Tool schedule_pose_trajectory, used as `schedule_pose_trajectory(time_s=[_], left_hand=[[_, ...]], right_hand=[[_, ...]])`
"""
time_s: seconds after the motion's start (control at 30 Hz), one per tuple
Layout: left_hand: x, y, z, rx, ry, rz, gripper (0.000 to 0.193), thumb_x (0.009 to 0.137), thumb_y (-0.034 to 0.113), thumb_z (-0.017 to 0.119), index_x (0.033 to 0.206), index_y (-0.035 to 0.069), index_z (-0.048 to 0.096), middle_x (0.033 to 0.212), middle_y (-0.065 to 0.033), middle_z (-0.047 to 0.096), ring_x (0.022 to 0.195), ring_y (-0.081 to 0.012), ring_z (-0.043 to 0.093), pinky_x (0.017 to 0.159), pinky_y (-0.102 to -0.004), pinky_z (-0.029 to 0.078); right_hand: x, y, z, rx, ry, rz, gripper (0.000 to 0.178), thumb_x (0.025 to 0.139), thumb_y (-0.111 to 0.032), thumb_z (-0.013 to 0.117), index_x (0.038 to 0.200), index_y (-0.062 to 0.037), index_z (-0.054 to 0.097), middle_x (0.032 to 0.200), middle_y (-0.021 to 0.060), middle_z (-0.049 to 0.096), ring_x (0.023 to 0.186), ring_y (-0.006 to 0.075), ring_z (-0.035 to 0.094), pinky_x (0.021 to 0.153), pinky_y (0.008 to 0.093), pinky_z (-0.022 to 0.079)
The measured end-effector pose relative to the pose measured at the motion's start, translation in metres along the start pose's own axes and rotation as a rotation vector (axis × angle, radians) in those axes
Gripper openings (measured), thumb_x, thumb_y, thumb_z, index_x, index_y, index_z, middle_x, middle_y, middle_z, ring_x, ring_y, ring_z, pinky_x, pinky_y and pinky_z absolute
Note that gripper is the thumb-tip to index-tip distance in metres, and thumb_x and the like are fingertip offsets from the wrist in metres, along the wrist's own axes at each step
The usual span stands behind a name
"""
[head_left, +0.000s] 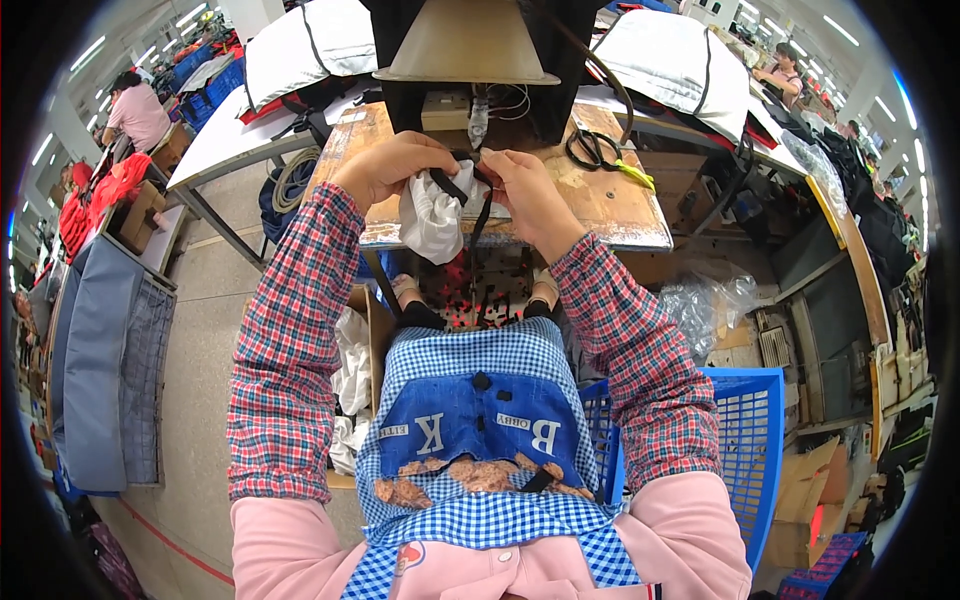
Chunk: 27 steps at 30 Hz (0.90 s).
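Note:
Above the front of a worn wooden work table, both my hands meet just below a metal machine part. My left hand is closed, thumb and fingers pinching a black strap at the top of a bunched white cloth piece. The cloth hangs down beside that hand. My right hand is also closed, its fingertips pinching the black strap close to the machine part. A loose strap end hangs below the right fingers. The exact grip points are partly hidden by my fingers.
A beige cone-shaped hood stands over the table. Black-handled scissors lie to the right. A blue plastic basket is at my right side, a cardboard box with white cloth at my left. Two people work farther off.

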<state>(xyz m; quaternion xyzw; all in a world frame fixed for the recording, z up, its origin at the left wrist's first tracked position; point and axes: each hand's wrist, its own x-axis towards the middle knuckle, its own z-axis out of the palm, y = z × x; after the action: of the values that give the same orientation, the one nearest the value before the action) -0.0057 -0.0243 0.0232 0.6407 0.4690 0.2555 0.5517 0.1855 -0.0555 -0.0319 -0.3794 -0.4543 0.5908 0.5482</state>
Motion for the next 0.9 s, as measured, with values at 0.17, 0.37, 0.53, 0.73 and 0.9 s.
schedule_pose_trajectory(time_s=[0.17, 0.37, 0.53, 0.73, 0.9], left_hand=[[0.008, -0.005, -0.005, -0.018, -0.038, 0.051, 0.021, 0.08, 0.02, 0.068, 0.091, 0.002, 0.071, 0.078, -0.0013, 0.066, 0.065, -0.0092, 0.06, 0.057, -0.022, 0.048], [0.011, -0.003, -0.005, 0.016, -0.014, 0.039, 0.021, 0.081, 0.022, 0.068, 0.091, 0.004, 0.071, 0.078, -0.0009, 0.066, 0.065, -0.0087, 0.059, 0.056, -0.0219, 0.046], [0.01, -0.005, -0.008, -0.004, 0.01, 0.046, 0.022, 0.081, 0.021, 0.068, 0.092, 0.003, 0.07, 0.079, -0.0016, 0.066, 0.065, -0.0087, 0.059, 0.054, -0.0212, 0.045], [-0.038, -0.012, 0.021, -0.127, -0.026, 0.086, 0.025, 0.084, 0.019, 0.065, 0.1, 0.0, 0.067, 0.083, -0.0006, 0.064, 0.068, -0.0081, 0.058, 0.056, -0.0212, 0.045], [-0.11, 0.013, 0.08, 0.087, -0.25, 0.188, 0.036, 0.093, 0.022, 0.061, 0.122, 0.002, 0.056, 0.092, -0.001, 0.064, 0.083, -0.0048, 0.058, 0.073, -0.0202, 0.048]], right_hand=[[0.003, -0.002, 0.002, 0.002, 0.027, 0.008, 0.023, 0.094, -0.023, 0.056, 0.091, -0.0008, 0.064, 0.084, 0.0014, 0.062, 0.077, 0.0106, 0.055, 0.07, 0.0266, 0.042], [0.007, -0.005, 0.0, -0.003, 0.002, 0.005, 0.022, 0.094, -0.022, 0.057, 0.092, -0.0017, 0.064, 0.086, 0.001, 0.062, 0.078, 0.0103, 0.055, 0.069, 0.0265, 0.042], [0.001, -0.011, 0.001, 0.028, 0.047, -0.014, 0.022, 0.094, -0.022, 0.057, 0.094, -0.0019, 0.063, 0.088, 0.0011, 0.062, 0.081, 0.0098, 0.056, 0.071, 0.0257, 0.043], [-0.056, -0.016, 0.012, -0.312, -0.144, -0.014, 0.035, 0.094, -0.034, 0.06, 0.107, -0.0016, 0.06, 0.092, -0.0018, 0.059, 0.081, 0.0074, 0.053, 0.07, 0.0221, 0.043], [-0.138, -0.022, -0.025, -0.221, -0.248, 0.09, 0.034, 0.091, -0.022, 0.064, 0.115, 0.0009, 0.058, 0.101, 0.0022, 0.063, 0.089, 0.0075, 0.058, 0.076, 0.0231, 0.047]])
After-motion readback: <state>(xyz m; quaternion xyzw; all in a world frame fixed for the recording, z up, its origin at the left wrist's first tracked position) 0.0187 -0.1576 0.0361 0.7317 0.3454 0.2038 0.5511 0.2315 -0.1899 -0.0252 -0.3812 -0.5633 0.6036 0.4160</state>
